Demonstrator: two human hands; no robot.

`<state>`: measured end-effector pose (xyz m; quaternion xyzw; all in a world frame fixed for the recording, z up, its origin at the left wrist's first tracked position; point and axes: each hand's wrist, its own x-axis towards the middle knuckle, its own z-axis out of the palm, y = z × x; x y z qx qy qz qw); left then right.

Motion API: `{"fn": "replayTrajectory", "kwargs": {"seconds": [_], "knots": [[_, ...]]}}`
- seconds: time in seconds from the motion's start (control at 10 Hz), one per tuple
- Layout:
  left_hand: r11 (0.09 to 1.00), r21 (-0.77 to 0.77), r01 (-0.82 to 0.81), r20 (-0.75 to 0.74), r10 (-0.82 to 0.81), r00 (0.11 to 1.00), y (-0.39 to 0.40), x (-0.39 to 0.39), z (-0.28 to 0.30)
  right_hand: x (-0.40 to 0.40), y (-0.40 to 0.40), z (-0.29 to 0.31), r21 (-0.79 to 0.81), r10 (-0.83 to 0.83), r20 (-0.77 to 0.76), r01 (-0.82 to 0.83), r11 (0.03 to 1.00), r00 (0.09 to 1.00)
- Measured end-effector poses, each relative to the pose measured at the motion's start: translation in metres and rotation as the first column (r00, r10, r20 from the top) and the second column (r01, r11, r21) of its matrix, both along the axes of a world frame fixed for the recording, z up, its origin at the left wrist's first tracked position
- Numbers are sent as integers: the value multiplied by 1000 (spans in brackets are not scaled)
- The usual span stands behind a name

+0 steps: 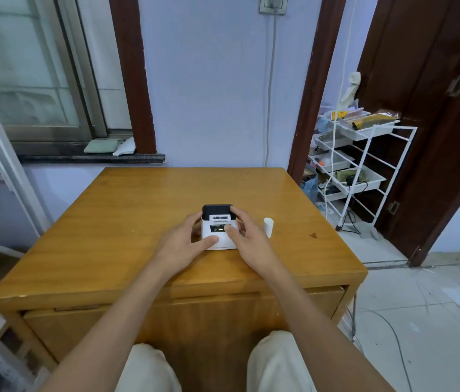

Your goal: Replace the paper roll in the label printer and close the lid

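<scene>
Printer (pixel 219 228) sits at centre of frame on the tabletop (pixel 138 216), white body with a black lid (pixel 217 209) at its far end. Lid appears down, or close to it; cannot tell from this angle whether it is latched.

Left hand (pixel 186 244): fingers curled round the printer's left side, thumb lying across the near top face. Right hand (pixel 247 236): fingers wrapped round the right side up to the lid's edge, thumb on the small control panel where a green light shows. Both hands are partly closed on the printer body and carry nothing else.

Paper roll (pixel 268 226): white, standing upright on the tabletop just right of the right hand, apart from the printer, untouched.

Judgement: early step, steadying the printer and finding the lid release. Roll outside the printer suggests loading is not yet done, though cannot tell if it is the new or the spent one.

Next move likely calls for one hand bracing the body while the other lifts the black lid.
</scene>
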<state>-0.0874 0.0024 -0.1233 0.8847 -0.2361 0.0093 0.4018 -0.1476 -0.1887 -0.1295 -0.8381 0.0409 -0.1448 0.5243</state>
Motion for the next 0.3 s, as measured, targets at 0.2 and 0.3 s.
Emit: {"fn": "replayTrajectory", "kwargs": {"seconds": [0.2,0.3], "knots": [[1000,13,-20,87,19,996,10,-20,-8,-17,5,6,22,2,-11,-2,1000,1000],[987,155,-42,180,13,984,11,-36,-13,-22,9,4,16,27,27,-28,999,999]]}}
